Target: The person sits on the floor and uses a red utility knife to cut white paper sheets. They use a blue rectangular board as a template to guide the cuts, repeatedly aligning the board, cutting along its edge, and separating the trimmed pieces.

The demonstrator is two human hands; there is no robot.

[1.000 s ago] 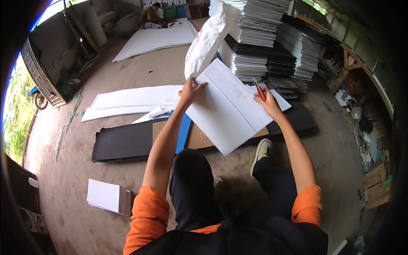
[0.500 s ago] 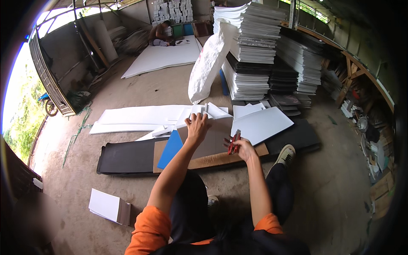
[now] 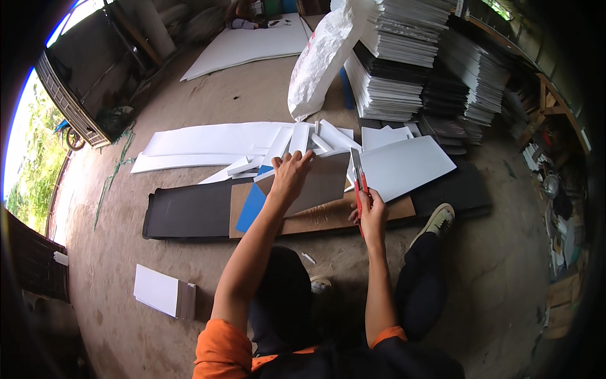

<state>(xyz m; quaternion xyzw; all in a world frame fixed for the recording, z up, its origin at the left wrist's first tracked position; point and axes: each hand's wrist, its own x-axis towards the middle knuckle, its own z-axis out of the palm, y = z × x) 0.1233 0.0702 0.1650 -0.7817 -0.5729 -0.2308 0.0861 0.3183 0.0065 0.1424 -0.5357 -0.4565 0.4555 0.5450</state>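
Note:
My left hand (image 3: 292, 175) is closed over the top edge of a grey-brown sheet (image 3: 319, 183), holding it tilted up. In my right hand (image 3: 369, 211) is a red-handled cutting tool (image 3: 358, 192) with a long pale blade pointing away from me. The blade stands close to the sheet's right edge; whether it touches cannot be made out. Below the sheet lie a blue piece (image 3: 251, 208) and a brown board (image 3: 303, 220), on a long black padded slab (image 3: 188, 211). A large white sheet (image 3: 404, 167) rests to the right of the tool.
White offcuts (image 3: 278, 148) and long white strips (image 3: 202, 144) lie beyond the slab. A white sack (image 3: 322, 63) stands before tall sheet stacks (image 3: 388, 95). Near my left is a small stack of white pieces (image 3: 156, 290). A person (image 3: 243, 19) sits on a white sheet (image 3: 252, 47) far back.
My right hand has turned the red-handled tool upright, and its blade now shows beside the sheet. My left hand still grips the sheet's top edge. The view has tipped downward.

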